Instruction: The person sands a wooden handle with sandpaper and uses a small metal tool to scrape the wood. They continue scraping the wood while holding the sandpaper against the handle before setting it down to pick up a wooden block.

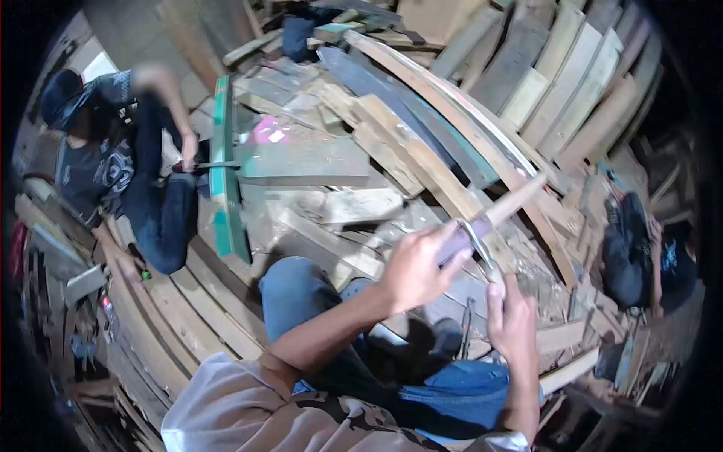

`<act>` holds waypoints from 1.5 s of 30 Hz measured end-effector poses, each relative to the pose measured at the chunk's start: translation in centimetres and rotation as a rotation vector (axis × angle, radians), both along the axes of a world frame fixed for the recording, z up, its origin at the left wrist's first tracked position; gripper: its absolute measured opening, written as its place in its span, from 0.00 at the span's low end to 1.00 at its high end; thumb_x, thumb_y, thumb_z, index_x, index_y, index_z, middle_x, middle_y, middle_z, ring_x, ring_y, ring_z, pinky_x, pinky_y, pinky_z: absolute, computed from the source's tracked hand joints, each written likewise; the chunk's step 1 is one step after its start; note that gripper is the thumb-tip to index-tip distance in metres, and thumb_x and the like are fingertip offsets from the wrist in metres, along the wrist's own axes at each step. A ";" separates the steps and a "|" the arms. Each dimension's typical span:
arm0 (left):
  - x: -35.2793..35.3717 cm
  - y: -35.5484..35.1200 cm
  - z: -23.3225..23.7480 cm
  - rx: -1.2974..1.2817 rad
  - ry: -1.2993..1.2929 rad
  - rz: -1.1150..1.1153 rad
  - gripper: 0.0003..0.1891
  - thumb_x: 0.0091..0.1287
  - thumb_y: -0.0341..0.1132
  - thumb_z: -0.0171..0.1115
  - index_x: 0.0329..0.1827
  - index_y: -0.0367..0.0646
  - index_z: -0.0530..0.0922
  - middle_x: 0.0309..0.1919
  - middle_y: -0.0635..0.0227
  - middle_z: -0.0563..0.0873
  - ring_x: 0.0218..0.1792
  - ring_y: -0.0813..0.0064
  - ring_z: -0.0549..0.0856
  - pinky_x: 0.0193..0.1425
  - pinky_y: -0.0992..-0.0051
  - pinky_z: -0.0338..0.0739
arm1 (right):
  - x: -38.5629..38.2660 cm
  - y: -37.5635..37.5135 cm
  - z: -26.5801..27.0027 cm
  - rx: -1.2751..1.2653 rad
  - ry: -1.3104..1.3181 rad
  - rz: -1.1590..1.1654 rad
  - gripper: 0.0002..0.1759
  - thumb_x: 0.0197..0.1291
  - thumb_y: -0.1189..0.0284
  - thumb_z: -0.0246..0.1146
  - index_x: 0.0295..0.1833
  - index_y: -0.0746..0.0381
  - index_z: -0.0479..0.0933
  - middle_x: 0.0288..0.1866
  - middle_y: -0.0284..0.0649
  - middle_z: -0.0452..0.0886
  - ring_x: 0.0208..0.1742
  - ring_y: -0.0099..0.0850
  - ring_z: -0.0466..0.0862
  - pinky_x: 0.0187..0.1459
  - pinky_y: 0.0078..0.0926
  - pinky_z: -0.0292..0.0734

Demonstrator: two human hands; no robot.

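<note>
My left hand, fingers wrapped, grips the near end of a tapered wooden stick. The stick points up and away to the right, its pale far end over the wood pile. In my right hand is a knife-like tool with a narrow metal blade. My right thumb lies along its pale handle. The blade crosses the stick just ahead of my left fingers. Both hands are above my lap, clothed in blue jeans. A slim dark metal tool stands near my right wrist.
Loose planks and offcuts cover the floor ahead. A green-edged board stands left of them. At left sits another person, one hand holding a tool against that board. Dark-clothed people are at right. Boards lean at the back.
</note>
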State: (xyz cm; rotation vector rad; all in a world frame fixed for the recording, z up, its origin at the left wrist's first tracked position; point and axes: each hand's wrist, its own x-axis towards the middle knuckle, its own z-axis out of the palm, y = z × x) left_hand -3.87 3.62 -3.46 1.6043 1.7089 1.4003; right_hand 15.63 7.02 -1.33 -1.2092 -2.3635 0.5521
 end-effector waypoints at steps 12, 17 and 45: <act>0.0 -0.1 -0.6 -0.032 0.041 0.010 0.21 0.60 0.33 0.68 0.53 0.30 0.77 0.38 0.42 0.85 0.38 0.43 0.86 0.44 0.57 0.81 | 0.4 0.1 -0.6 -0.053 -0.144 -0.038 0.17 0.70 0.63 0.54 0.38 0.69 0.71 0.17 0.59 0.74 0.23 0.61 0.78 0.28 0.55 0.68; 0.3 -0.1 -1.0 0.036 0.042 0.016 0.17 0.59 0.31 0.67 0.49 0.31 0.78 0.35 0.43 0.84 0.38 0.43 0.85 0.44 0.56 0.81 | 0.2 -0.3 -0.2 -0.040 -0.156 -0.065 0.17 0.70 0.63 0.55 0.39 0.69 0.72 0.17 0.59 0.75 0.23 0.60 0.78 0.28 0.55 0.68; 1.1 0.0 -2.5 -0.040 0.072 -0.068 0.24 0.60 0.31 0.68 0.60 0.36 0.76 0.44 0.44 0.85 0.46 0.47 0.86 0.49 0.61 0.83 | 0.4 -2.1 -1.1 -0.147 -0.195 0.004 0.16 0.71 0.63 0.52 0.44 0.69 0.70 0.20 0.61 0.77 0.25 0.63 0.79 0.31 0.59 0.71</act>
